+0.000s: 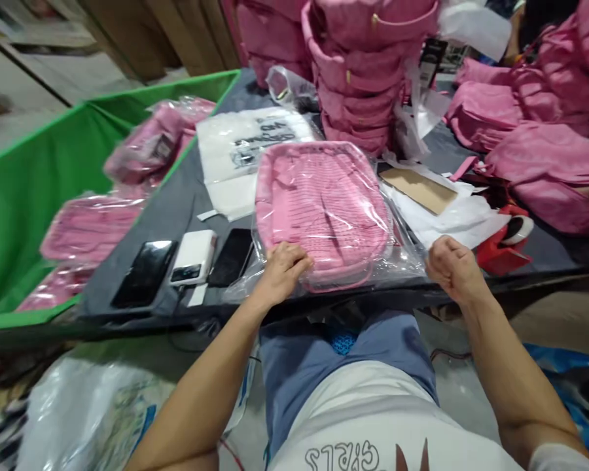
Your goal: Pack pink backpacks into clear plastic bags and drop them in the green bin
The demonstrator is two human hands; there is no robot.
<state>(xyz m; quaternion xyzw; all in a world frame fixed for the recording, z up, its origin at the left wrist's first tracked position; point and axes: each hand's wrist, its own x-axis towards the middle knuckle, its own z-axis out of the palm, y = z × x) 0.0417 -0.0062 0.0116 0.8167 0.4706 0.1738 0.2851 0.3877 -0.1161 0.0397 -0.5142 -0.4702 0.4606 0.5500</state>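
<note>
A pink backpack (pixel 324 203) lies flat on the dark table in front of me, inside a clear plastic bag (pixel 402 252). My left hand (pixel 283 269) rests at the backpack's near left corner, its fingers curled on the plastic there. Off to the right, my right hand (pixel 452 265) is closed on the edge of the plastic bag, pulled out sideways from the backpack. A red tape dispenser (pixel 504 245) stands just beyond my right hand. A brown card (pixel 418 188) lies on white sheets nearby.
A green-sided bin (pixel 39 157) at left holds several bagged pink backpacks (pixel 91 226). Two dark phones (pixel 144 273) and a white power bank (pixel 193 257) lie left of me. Pink backpacks (pixel 368 85) are stacked at the back; more pink bags (pixel 550 163) lie at right. Printed white bags (pixel 248 147) lie behind.
</note>
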